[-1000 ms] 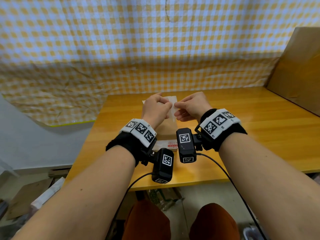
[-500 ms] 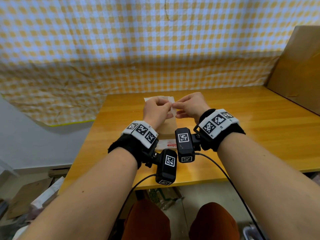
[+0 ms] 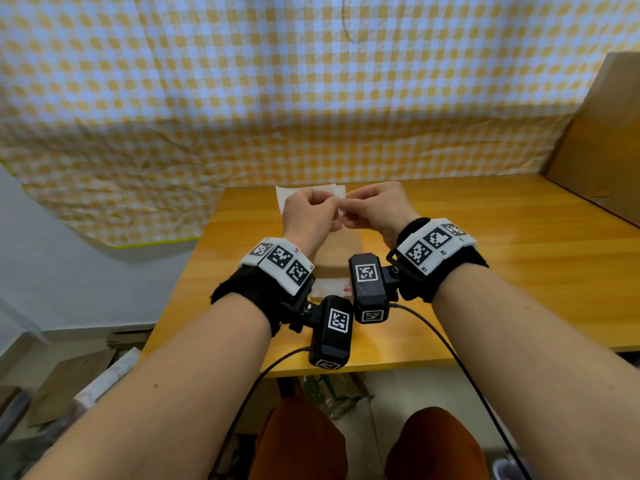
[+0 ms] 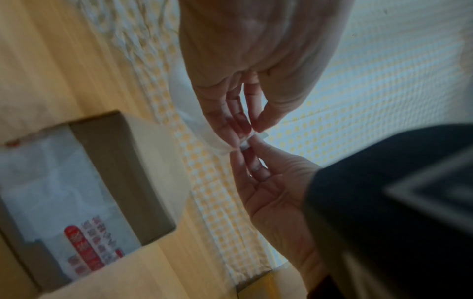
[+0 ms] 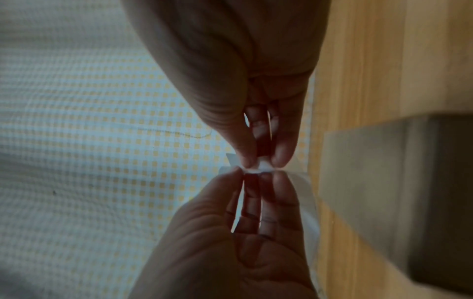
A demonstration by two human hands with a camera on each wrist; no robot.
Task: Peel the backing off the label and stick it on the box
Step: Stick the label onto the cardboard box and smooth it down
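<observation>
I hold a white label sheet [image 3: 294,195] with both hands above a brown cardboard box [image 3: 341,251] on the wooden table [image 3: 502,258]. My left hand [image 3: 325,204] pinches the sheet at one corner. My right hand [image 3: 349,206] pinches a small bit of the same corner, fingertip to fingertip with the left. In the left wrist view the left hand [image 4: 252,129] comes from the top, the right hand [image 4: 245,149] from below, and the label [image 4: 194,113] curves away leftward. The right wrist view shows the right hand [image 5: 261,159] above the left hand [image 5: 256,176]. The box [image 4: 133,161] lies below.
A white sticker with red print [image 4: 84,259] is on the box's near side. A big cardboard panel [image 3: 606,133] leans at the table's right end. Checked cloth [image 3: 311,98] covers the wall behind. Cardboard pieces [image 3: 69,382] lie on the floor at the left.
The fingertips of both hands have drawn together at the label's corner. More of the sheet now shows above the left hand. The box has not moved.
</observation>
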